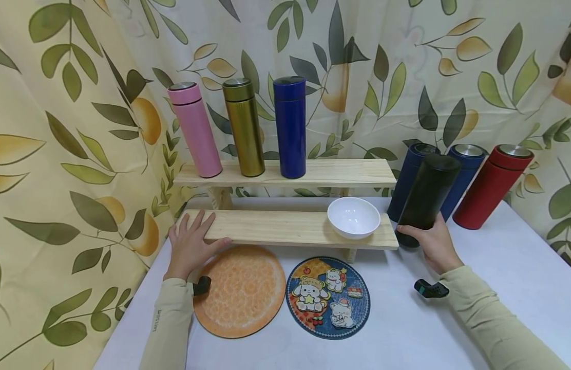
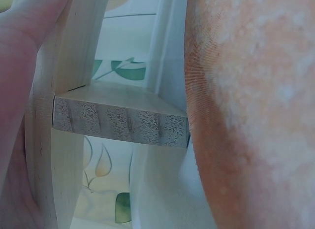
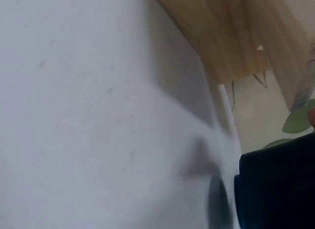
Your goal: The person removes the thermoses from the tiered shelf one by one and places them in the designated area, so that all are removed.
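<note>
Right hand [image 1: 434, 245] wrapped around the base of a tilted black flask [image 1: 426, 198] on the white bench [image 1: 498, 267], just right of the lower shelf [image 1: 285, 228], left hand [image 1: 191, 244] flat, fingers spread on that shelf's left end, white bowl [image 1: 353, 217] between them

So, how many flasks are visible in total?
7: pink flask, gold flask and blue flask on the top shelf; black flask in the right hand; two navy flasks and red flask behind.
</note>
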The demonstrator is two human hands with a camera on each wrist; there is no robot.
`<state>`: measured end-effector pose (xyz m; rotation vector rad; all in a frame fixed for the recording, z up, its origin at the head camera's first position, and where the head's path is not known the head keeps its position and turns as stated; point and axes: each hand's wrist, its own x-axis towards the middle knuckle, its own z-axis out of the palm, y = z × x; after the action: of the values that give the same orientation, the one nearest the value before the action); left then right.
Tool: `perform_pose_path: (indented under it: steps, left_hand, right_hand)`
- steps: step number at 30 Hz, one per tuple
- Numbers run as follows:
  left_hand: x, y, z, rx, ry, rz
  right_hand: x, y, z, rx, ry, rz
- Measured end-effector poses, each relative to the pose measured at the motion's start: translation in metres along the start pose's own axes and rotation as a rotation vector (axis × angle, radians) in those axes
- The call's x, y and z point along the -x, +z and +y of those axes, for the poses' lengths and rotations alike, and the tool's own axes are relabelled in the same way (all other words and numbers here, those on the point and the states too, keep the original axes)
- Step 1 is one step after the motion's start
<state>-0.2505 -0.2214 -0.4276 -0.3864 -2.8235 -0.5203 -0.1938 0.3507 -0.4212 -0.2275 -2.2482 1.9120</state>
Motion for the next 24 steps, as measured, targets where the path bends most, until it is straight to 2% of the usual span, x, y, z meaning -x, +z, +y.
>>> perform_pose_path:
  steps: [6,15,20,24]
  left_hand:
    - [0.000,0.000,0.000,-0.002,-0.003,-0.002]
    - [0.000,0.000,-0.001,-0.003,0.005,0.007]
    - [-0.001,0.001,-0.004,-0.006,0.016,0.024]
    - [-0.001,0.002,-0.004,-0.004,0.008,0.013]
  right_hand:
    - [-0.002,-0.001,0.010,0.028,0.025,0.000]
    - [-0.007,-0.001,0.022,-0.048,0.036,0.005]
    - [-0.009,-0.001,0.024,-0.058,0.034,-0.028]
    - [-0.009,-0.004,0.026,-0.040,0.033,-0.066]
